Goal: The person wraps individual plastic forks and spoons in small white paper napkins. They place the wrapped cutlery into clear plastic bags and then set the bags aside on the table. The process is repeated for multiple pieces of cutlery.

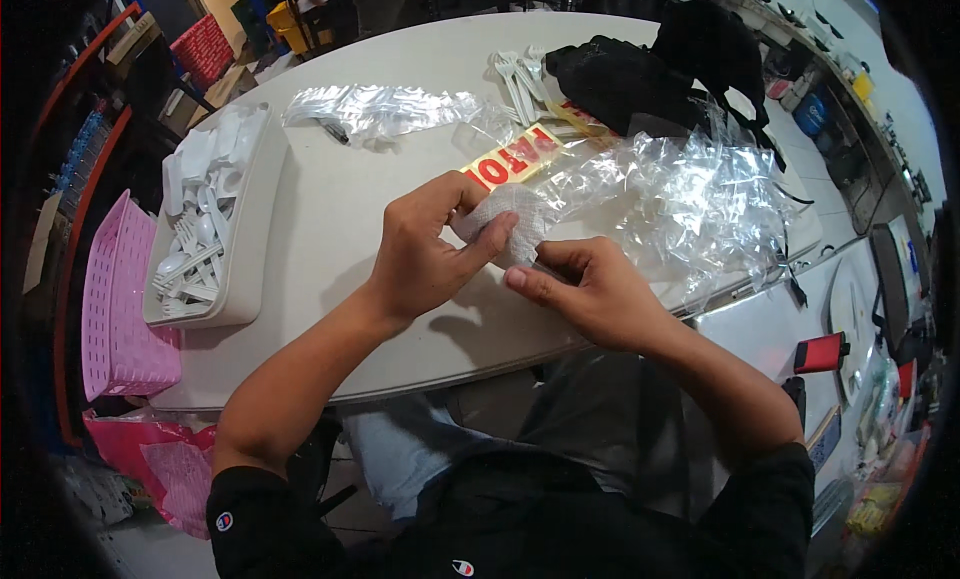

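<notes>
Over the front of the white table, my left hand (pixel 435 244) is closed round a white textured napkin (pixel 515 219), with the thumb pressed on its face. My right hand (pixel 590 287) pinches at the napkin's lower right edge, its thumb and bent forefinger close together. Whatever lies between the right fingertips is mostly hidden. Just behind the napkin lies a yellow strip with red lettering (pixel 520 159). Clear plastic bags (pixel 690 204) are heaped to the right of the hands, and another row of flat clear bags (pixel 390 111) lies farther back.
At the left, a beige bin (pixel 262 219) holds white plastic forks and spoons (pixel 195 249), beside a pink basket (pixel 120 299). White plastic forks (pixel 515 84) lie at the back near a black cloth bag (pixel 630 84). A red item (pixel 820 353) sits on the lower right surface.
</notes>
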The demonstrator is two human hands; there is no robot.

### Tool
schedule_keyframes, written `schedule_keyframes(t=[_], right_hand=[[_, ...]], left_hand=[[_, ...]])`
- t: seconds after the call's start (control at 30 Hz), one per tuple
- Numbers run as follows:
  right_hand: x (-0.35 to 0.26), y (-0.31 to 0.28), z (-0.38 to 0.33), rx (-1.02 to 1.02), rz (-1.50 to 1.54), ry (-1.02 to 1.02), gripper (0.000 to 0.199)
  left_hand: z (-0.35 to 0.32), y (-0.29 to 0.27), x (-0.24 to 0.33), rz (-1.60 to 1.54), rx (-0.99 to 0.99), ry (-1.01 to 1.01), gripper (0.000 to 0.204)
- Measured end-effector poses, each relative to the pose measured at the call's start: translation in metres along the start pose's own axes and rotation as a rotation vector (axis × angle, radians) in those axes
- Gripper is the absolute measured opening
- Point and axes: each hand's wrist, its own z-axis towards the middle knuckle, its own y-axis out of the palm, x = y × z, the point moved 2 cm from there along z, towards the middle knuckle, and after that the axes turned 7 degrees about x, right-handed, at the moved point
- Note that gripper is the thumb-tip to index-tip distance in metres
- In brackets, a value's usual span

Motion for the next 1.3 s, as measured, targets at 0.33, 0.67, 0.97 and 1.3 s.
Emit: schedule_keyframes(t=[0.33, 0.67, 0.97, 1.3], right_hand=[[0.001, -0.006, 0.001, -0.069, -0.17, -0.032, 0.032], [-0.011, -0.015, -0.003, -0.005, -0.506, -0.412, 0.022], [-0.015, -0.011, -0.007, 0.137, -0.249, -0.327, 0.021], [0.002, -0.014, -0.003, 0.204, -0.11, -0.103, 0.025]], left_hand=[[0.0, 0.001, -0.013, -0.324, -0.134, -0.49, 0.022], [0.008, -0.006, -0.01, -0.651, -0.484, -0.798, 0.023], [0.002, -0.006, -0.012, -0.765, -0.554, -0.98, 0.024], [0.006, -0.01, -0.019, -0.486, -0.464, -0.784, 0.032]])
